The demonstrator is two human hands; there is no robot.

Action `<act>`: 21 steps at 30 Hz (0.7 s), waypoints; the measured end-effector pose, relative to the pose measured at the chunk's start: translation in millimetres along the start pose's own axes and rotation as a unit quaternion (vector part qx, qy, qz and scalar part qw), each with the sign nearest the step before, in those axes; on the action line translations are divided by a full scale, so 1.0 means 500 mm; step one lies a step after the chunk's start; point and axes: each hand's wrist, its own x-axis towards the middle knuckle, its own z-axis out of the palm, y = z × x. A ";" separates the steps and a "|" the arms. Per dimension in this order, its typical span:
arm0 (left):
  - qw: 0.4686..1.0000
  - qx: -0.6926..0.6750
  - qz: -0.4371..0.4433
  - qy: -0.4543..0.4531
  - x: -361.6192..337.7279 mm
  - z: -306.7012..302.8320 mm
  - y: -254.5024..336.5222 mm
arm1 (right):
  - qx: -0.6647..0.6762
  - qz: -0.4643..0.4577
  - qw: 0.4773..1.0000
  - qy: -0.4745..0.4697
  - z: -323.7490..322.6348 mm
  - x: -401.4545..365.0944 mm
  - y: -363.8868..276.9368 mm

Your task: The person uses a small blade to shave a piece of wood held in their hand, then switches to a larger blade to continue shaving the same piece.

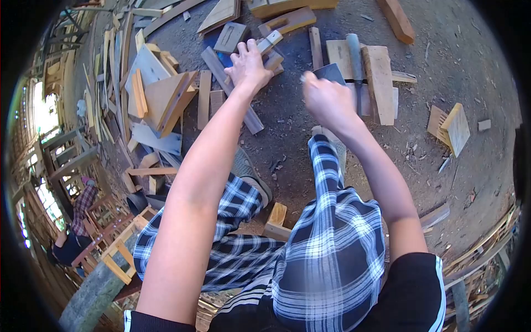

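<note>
My left hand [247,67] reaches over a small pile of wood, its fingers curved over a pale wooden strip [271,40]; part of the strip is hidden under the palm. My right hand [327,99] is closed in a fist to the right of it. A dark flat plate [330,73] shows just beyond the fist; whether the hand grips it is not clear. Close to the right hand, a chisel-like tool [354,55] with a round grey handle lies beside a thick wooden block [379,83]. Near my left hand are a grey slotted block [231,37] and a slotted wooden piece [287,21].
Stacked boards [160,99] and long offcuts lie at the left. A toothed wooden piece [447,128] sits on the dirt floor at the right. My sandalled foot [251,177] is below the pile. At the far left, another person [77,227] is near a wooden frame [119,254].
</note>
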 end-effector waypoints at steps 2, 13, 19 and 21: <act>1.000 0.011 -0.011 -0.009 0.005 -0.002 0.002 | 0.013 -0.016 0.999 0.043 0.035 0.087 -0.008; 1.000 -0.001 0.001 -0.004 0.000 -0.003 0.000 | -0.003 0.040 0.999 -0.024 -0.025 -0.075 0.020; 1.000 0.001 -0.021 -0.012 0.011 -0.007 0.005 | 0.027 -0.016 0.999 0.043 0.030 0.105 -0.009; 1.000 -0.004 -0.019 -0.024 0.005 -0.008 0.005 | 0.036 -0.021 0.997 0.057 0.040 0.126 -0.017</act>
